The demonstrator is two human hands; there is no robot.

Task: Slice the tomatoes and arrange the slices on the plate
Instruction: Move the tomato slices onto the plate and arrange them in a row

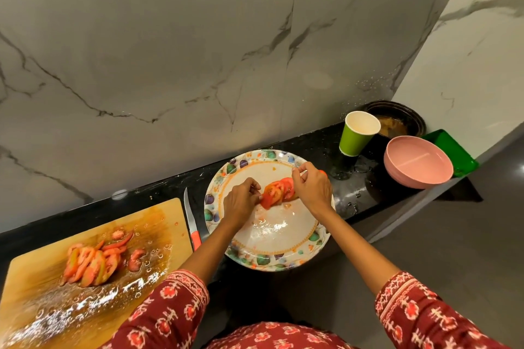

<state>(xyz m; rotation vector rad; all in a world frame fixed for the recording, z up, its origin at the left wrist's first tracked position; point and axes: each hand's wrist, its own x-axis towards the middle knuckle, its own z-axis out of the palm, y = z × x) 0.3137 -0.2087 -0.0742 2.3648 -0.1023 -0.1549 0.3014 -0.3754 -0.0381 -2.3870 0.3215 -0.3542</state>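
Where hands (278, 193) meet: tomato slices (276, 191)

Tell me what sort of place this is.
Most likely a home kitchen: a dark counter against a marble-look wall, a wet wooden cutting board with tomato slices, and a knife beside a floral plate.

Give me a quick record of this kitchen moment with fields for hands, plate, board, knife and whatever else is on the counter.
left hand: pinches the row's left end
right hand: fingers curled at its right end
tomato slices: short overlapping row on the plate
plate: floral rim, on the black counter
cutting board: wet, holds more cut tomato
knife: lies between board and plate
extras: green cup, pink bowl
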